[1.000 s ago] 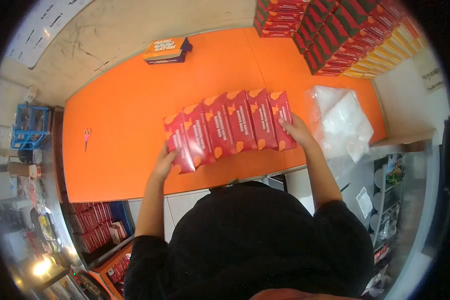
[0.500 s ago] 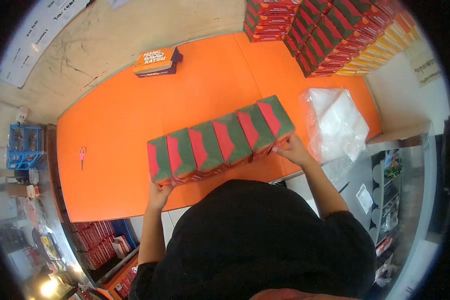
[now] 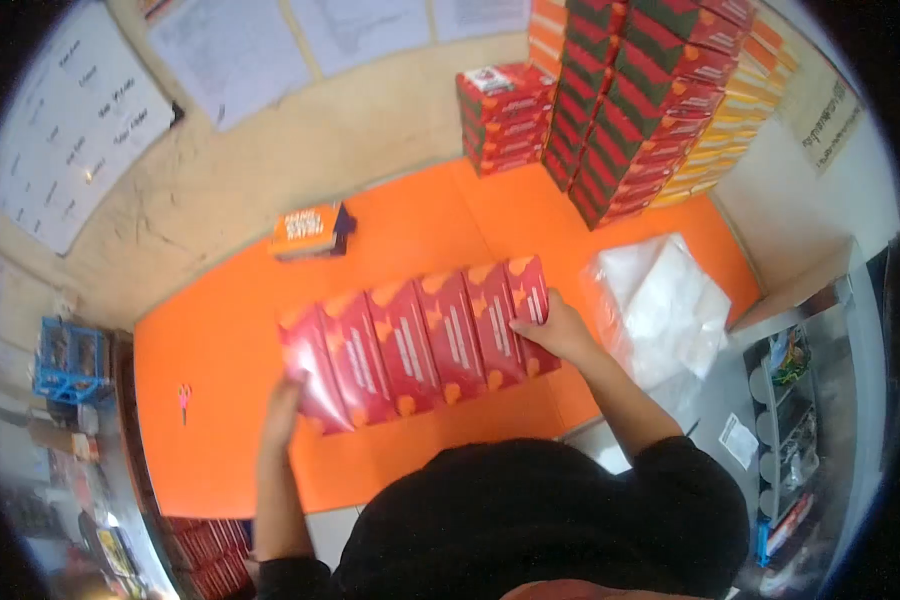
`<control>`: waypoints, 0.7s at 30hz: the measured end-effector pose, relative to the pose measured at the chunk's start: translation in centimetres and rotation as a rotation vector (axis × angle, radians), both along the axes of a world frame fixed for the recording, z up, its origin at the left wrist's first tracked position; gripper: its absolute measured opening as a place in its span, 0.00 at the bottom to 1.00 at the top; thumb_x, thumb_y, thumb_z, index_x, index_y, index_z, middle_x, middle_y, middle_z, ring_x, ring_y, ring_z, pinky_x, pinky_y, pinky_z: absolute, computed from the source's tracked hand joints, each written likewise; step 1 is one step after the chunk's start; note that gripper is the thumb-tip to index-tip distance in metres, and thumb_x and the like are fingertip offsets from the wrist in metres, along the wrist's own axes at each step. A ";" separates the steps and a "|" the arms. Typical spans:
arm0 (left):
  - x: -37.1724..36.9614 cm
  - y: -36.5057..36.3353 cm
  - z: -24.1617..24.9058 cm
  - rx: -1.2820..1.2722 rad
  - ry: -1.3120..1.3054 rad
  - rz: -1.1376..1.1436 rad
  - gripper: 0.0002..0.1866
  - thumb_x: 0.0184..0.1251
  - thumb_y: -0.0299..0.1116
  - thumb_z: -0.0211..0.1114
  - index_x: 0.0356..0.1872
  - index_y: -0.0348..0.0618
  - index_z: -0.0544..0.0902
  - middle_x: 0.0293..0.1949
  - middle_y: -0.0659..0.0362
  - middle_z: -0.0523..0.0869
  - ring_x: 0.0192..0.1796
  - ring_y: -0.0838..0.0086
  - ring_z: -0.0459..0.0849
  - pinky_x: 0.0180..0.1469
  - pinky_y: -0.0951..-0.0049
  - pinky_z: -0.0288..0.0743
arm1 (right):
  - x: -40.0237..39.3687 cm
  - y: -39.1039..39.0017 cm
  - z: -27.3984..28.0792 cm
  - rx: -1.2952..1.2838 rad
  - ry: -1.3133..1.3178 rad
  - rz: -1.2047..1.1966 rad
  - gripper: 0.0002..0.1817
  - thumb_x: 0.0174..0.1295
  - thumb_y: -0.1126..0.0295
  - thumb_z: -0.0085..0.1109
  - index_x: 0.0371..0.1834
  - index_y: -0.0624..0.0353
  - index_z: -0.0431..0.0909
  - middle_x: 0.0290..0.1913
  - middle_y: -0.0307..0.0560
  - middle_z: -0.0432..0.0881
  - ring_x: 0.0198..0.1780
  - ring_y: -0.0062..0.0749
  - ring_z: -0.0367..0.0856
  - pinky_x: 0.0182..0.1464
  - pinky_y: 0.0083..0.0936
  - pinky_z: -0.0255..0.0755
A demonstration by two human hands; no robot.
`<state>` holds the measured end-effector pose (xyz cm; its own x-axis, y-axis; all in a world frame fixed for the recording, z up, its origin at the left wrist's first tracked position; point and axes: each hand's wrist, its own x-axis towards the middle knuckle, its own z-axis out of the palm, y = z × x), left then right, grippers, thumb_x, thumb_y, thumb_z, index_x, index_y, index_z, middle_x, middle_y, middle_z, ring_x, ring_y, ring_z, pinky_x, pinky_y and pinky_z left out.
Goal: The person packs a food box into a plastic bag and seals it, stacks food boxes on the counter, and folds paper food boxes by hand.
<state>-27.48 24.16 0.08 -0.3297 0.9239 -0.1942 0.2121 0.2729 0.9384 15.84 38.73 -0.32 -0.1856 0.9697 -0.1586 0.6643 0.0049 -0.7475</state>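
A row of several red boxes (image 3: 420, 345) with orange marks and white print is held between my two hands above the orange table (image 3: 210, 320). My left hand (image 3: 283, 405) presses on the left end of the row, its fingers partly hidden. At the right end, my right hand (image 3: 555, 330) grips the row with the thumb over the printed faces. The boxes sit side by side, and their printed red faces are turned up towards the camera.
An orange and dark box (image 3: 308, 230) lies at the back. Pink scissors (image 3: 184, 402) are at the left. Clear plastic with white sheets (image 3: 665, 305) lies at the right. Tall stacks of red and green boxes (image 3: 620, 120) stand at the back right, with a shorter stack (image 3: 505, 118) beside them.
The row of boxes has tipped, so the red printed faces show instead of the green and red ones. Both hands still hold its ends. The camera view has tilted up, showing more wall.
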 end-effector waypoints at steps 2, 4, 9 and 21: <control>0.5 5.9 12.0 0.104 0.192 -0.175 0.32 0.64 0.45 0.56 0.62 0.32 0.65 0.58 0.51 0.73 0.61 0.68 0.70 0.63 0.67 0.61 | -0.6 4.1 1.2 0.170 0.349 -0.059 0.39 0.47 0.55 0.71 0.55 0.66 0.63 0.49 0.56 0.77 0.52 0.42 0.77 0.54 0.32 0.69; 3.9 11.8 22.2 0.385 0.231 -0.257 0.30 0.63 0.40 0.57 0.64 0.35 0.63 0.57 0.52 0.74 0.58 0.72 0.71 0.61 0.70 0.63 | -1.4 8.5 4.5 0.281 0.625 -0.033 0.36 0.51 0.59 0.69 0.57 0.65 0.61 0.51 0.51 0.75 0.53 0.36 0.75 0.55 0.31 0.69; 13.4 27.2 39.4 0.442 0.784 -0.363 0.27 0.62 0.50 0.57 0.55 0.41 0.71 0.39 0.58 0.82 0.41 0.77 0.78 0.47 0.76 0.69 | -2.5 22.0 7.7 0.389 1.178 -0.164 0.36 0.57 0.59 0.64 0.62 0.62 0.54 0.55 0.48 0.72 0.57 0.34 0.71 0.56 0.33 0.68; 26.9 51.2 43.7 0.377 1.074 -0.524 0.30 0.57 0.51 0.61 0.57 0.43 0.73 0.46 0.52 0.81 0.47 0.68 0.80 0.46 0.64 0.73 | -3.2 38.4 3.2 0.060 1.605 -0.189 0.28 0.57 0.68 0.57 0.60 0.55 0.57 0.57 0.46 0.69 0.55 0.35 0.71 0.49 0.43 0.70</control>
<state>-0.56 75.33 43.83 0.2659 0.9313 0.2489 0.9192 -0.3227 0.2256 12.67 77.14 2.91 0.0025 0.9941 0.1087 -0.7665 0.0717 -0.6383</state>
